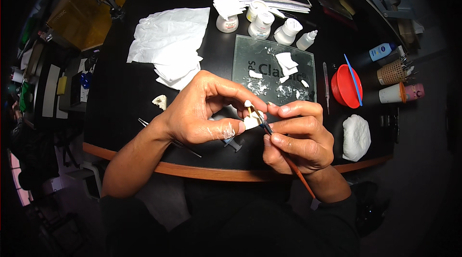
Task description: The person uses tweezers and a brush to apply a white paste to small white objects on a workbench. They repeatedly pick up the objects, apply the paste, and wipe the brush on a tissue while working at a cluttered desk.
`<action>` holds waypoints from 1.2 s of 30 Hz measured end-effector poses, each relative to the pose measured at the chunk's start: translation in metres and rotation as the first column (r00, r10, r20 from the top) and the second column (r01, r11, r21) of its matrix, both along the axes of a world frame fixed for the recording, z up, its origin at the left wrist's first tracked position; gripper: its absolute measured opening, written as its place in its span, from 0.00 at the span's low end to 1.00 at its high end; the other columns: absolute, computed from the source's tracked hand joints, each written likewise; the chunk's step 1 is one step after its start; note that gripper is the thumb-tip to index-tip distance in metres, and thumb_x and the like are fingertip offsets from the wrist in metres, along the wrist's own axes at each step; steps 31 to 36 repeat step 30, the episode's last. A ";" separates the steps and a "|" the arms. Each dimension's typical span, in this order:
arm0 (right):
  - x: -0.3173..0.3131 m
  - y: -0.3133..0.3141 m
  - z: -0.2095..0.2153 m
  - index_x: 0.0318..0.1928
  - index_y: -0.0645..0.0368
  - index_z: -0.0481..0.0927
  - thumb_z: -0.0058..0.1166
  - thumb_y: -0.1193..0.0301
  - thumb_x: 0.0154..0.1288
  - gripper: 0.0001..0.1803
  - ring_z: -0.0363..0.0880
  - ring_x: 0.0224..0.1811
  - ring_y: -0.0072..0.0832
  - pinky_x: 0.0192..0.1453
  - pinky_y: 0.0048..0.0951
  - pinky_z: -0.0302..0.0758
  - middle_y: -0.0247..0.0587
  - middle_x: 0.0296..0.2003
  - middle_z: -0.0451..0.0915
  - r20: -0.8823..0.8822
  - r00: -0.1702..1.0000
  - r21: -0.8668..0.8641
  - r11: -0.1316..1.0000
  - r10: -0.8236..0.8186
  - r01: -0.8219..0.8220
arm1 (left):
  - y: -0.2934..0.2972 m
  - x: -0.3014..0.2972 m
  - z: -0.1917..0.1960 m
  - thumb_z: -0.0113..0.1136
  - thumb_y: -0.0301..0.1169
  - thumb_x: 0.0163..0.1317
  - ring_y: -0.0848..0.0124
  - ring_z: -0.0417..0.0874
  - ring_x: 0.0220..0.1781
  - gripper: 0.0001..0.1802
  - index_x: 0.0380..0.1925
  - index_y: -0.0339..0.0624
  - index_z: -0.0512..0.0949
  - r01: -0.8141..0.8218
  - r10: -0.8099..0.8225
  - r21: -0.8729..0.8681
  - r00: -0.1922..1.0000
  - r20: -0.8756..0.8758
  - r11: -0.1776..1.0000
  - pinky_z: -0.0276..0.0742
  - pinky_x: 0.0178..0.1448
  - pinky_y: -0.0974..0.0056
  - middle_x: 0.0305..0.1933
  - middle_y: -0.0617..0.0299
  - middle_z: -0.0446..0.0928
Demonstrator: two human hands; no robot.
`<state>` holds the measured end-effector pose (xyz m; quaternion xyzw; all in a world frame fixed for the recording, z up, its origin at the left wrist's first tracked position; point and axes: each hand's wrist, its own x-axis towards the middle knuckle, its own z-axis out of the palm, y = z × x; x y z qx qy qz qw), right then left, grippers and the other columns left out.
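Pinched between the thumb and fingertips of the left hand (199, 112), a small white dental piece (250, 121) sits raised just above the near edge of the black table (120, 98), with a thin clear film over the thumb. Closed in a pen grip, the right hand (298, 136) holds a fine brush (284, 156) with a reddish-brown handle, its tip touching the top of the piece. Both hands are close together, fingers nearly meeting, which I judge gives the steadiest work: the right fingers can brace against the left so the tip moves only a little.

To do this well, I would say the piece should be kept turned so the worked face looks up at the eyes, and the brush should touch lightly, with small dabs rather than long strokes; too much pressure could smear the material or nudge the piece out of the pinch. Whether the tip carries any paste is too small to tell.

Behind the hands lies a glass mixing slab (274, 67) with white smears and bits of tissue, near enough for reloading the brush. Beyond it stand several small white jars (262, 23). A red bowl (347, 86) sits to the right, crumpled tissues (168, 43) to the left.
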<state>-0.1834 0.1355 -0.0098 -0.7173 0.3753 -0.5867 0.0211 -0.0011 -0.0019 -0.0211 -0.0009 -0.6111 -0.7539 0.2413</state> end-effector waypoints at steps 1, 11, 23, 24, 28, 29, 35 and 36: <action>0.000 0.000 0.000 0.38 0.61 0.87 0.71 0.84 0.51 0.13 0.83 0.49 0.40 0.47 0.34 0.89 0.42 0.37 0.85 0.002 1.000 0.000 1.000 0.000 0.000 | 0.000 0.000 0.000 0.67 0.19 0.55 0.72 0.85 0.46 0.21 0.52 0.29 0.85 0.001 -0.001 0.000 1.000 -0.001 1.000 0.82 0.54 0.67 0.47 0.52 0.87; -0.001 0.001 0.002 0.38 0.61 0.86 0.71 0.84 0.52 0.13 0.83 0.49 0.40 0.48 0.34 0.88 0.42 0.36 0.85 0.006 1.000 0.001 1.000 0.005 -0.005 | 0.001 0.000 0.001 0.68 0.20 0.54 0.73 0.85 0.46 0.22 0.52 0.29 0.85 -0.003 0.003 0.002 1.000 0.010 1.000 0.81 0.54 0.67 0.47 0.52 0.87; 0.003 0.000 0.002 0.37 0.62 0.86 0.70 0.86 0.50 0.13 0.84 0.47 0.40 0.45 0.33 0.88 0.42 0.35 0.84 0.027 1.000 -0.019 1.000 -0.004 0.005 | 0.000 0.001 0.001 0.67 0.18 0.55 0.67 0.86 0.51 0.23 0.53 0.26 0.83 0.049 -0.049 0.091 0.999 -0.004 0.995 0.81 0.57 0.65 0.52 0.47 0.86; 0.002 0.001 0.003 0.37 0.62 0.86 0.70 0.86 0.49 0.13 0.84 0.47 0.40 0.45 0.33 0.88 0.42 0.35 0.84 0.026 1.000 -0.013 1.000 -0.007 0.007 | -0.001 0.001 0.000 0.67 0.17 0.55 0.66 0.86 0.52 0.23 0.54 0.25 0.83 0.059 -0.059 0.105 0.998 -0.007 0.993 0.81 0.58 0.65 0.52 0.46 0.86; 0.002 0.001 0.004 0.37 0.62 0.86 0.70 0.86 0.49 0.14 0.84 0.47 0.41 0.45 0.33 0.88 0.42 0.34 0.84 0.024 1.000 -0.009 1.000 0.003 -0.003 | -0.001 0.001 0.004 0.67 0.17 0.56 0.63 0.86 0.56 0.23 0.55 0.25 0.81 0.090 -0.090 0.119 0.996 -0.007 0.989 0.80 0.60 0.64 0.53 0.45 0.85; 0.002 0.001 0.004 0.38 0.62 0.86 0.69 0.87 0.49 0.14 0.84 0.47 0.41 0.46 0.33 0.88 0.42 0.35 0.85 0.025 1.000 -0.010 1.000 0.005 -0.004 | -0.001 0.001 0.005 0.68 0.22 0.57 0.59 0.86 0.58 0.25 0.54 0.21 0.80 0.098 -0.101 0.127 0.995 0.013 0.987 0.78 0.65 0.58 0.54 0.40 0.84; 0.001 0.001 0.003 0.38 0.62 0.86 0.69 0.87 0.49 0.14 0.84 0.47 0.41 0.46 0.33 0.88 0.43 0.35 0.85 0.023 1.000 -0.010 1.000 0.004 -0.004 | -0.002 0.001 0.005 0.70 0.28 0.58 0.55 0.85 0.60 0.27 0.54 0.17 0.79 0.108 -0.113 0.136 0.993 0.031 0.985 0.76 0.69 0.53 0.54 0.35 0.83; 0.001 0.001 0.003 0.38 0.62 0.86 0.69 0.87 0.49 0.14 0.84 0.47 0.41 0.46 0.33 0.88 0.43 0.35 0.85 0.023 1.000 -0.010 1.000 0.004 -0.004 | -0.002 0.001 0.005 0.70 0.28 0.58 0.55 0.85 0.60 0.27 0.54 0.17 0.79 0.108 -0.113 0.136 0.993 0.031 0.985 0.76 0.69 0.53 0.54 0.35 0.83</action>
